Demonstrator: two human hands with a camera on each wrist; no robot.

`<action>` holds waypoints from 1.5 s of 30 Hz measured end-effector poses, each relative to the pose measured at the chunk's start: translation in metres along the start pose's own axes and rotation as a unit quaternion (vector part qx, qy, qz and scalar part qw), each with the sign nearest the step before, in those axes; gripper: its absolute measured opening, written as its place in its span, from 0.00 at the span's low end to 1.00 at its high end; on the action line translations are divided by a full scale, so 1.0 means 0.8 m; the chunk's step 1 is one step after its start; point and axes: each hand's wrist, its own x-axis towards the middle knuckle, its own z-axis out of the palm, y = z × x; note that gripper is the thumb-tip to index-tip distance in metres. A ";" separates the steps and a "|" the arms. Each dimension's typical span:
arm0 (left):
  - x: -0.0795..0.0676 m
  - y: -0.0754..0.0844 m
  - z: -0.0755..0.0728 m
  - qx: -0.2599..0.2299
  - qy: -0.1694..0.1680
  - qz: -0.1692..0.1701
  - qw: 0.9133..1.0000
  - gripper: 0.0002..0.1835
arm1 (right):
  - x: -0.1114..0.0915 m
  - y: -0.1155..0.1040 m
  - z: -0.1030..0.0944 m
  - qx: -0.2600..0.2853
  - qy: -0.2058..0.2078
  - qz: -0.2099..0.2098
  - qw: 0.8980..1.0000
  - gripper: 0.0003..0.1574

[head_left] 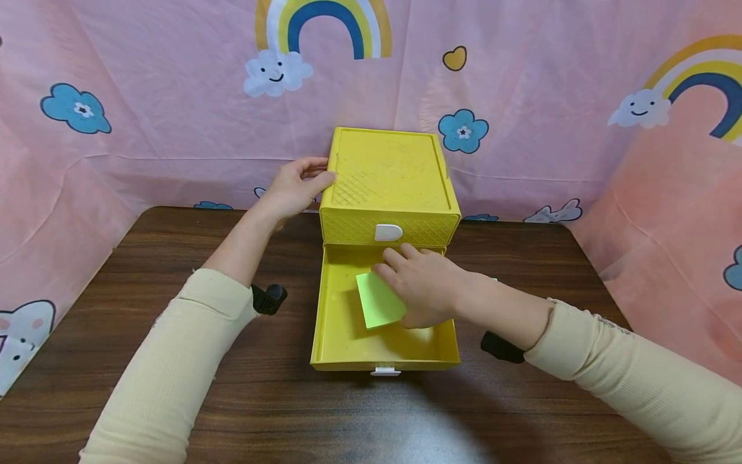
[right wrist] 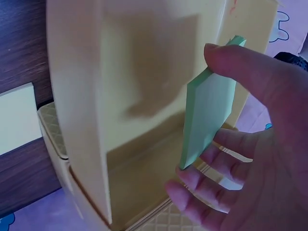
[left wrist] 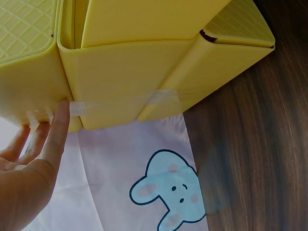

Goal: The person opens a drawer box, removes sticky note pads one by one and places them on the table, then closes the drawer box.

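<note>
A yellow drawer unit (head_left: 394,169) stands on the table, its upper drawer closed and a lower drawer (head_left: 342,345) pulled out toward me. My right hand (head_left: 426,283) is over the pulled-out drawer. It pinches a green sticky note pad (head_left: 379,303) by its edges, thumb on one side and fingers on the other, as the right wrist view shows of the pad (right wrist: 210,108). My left hand (head_left: 295,187) rests against the unit's left side near the top; in the left wrist view its fingertips (left wrist: 62,108) touch the side wall.
A pale pad (right wrist: 18,118) lies on the dark wood table (head_left: 261,399) beside the unit, mostly hidden behind my right forearm in the head view. Pink printed cloth (head_left: 191,116) hangs behind and around the table. White tabs (head_left: 388,232) mark the drawer fronts.
</note>
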 end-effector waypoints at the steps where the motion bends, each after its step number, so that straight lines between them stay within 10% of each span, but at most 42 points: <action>1: 0.000 0.000 0.000 0.000 0.000 0.000 1.000 0.30 | -0.002 0.001 0.001 0.001 0.003 -0.001 1.000 0.48; 45: 0.000 0.003 0.001 0.003 0.002 -0.007 1.000 0.30 | -0.071 0.064 0.016 0.061 0.100 0.008 0.993 0.50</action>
